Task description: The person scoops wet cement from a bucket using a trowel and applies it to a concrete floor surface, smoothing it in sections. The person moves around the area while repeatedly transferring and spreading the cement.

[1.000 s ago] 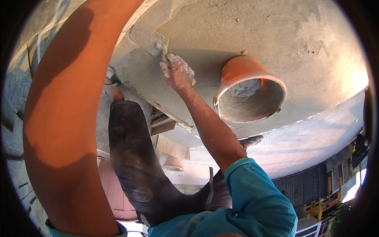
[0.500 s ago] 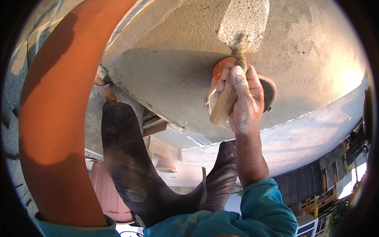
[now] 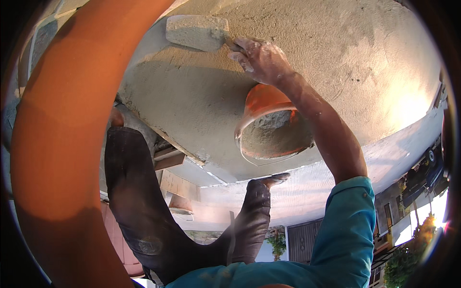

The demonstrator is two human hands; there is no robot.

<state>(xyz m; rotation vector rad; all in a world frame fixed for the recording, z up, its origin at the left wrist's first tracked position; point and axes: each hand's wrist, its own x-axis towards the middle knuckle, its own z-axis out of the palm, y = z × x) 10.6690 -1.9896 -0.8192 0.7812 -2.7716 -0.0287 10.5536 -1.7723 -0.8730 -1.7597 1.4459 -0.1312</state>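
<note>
My right hand (image 3: 263,60) is closed round the handle of a trowel (image 3: 198,32), whose blade is coated in grey mortar. The blade points left and lies against or just above the wet mortar surface (image 3: 192,91); which one I cannot tell. Below my right forearm is an orange bucket (image 3: 261,100) with a thin wire handle and grey mortar inside. My left forearm (image 3: 60,158) runs large up the left side, and its hand is beyond the top edge.
A wooden board edge (image 3: 165,129) borders the mortar at the left, with wooden pieces (image 3: 170,161) beside it. My legs (image 3: 144,206) are below. A second, smaller bucket (image 3: 181,205) stands between them. A dark gate (image 3: 303,240) and plants (image 3: 406,259) show at the lower right.
My right hand has swung the trowel up and left, away from over the bucket, and turned its blade from pointing up to pointing left. The bucket's mortar now shows more.
</note>
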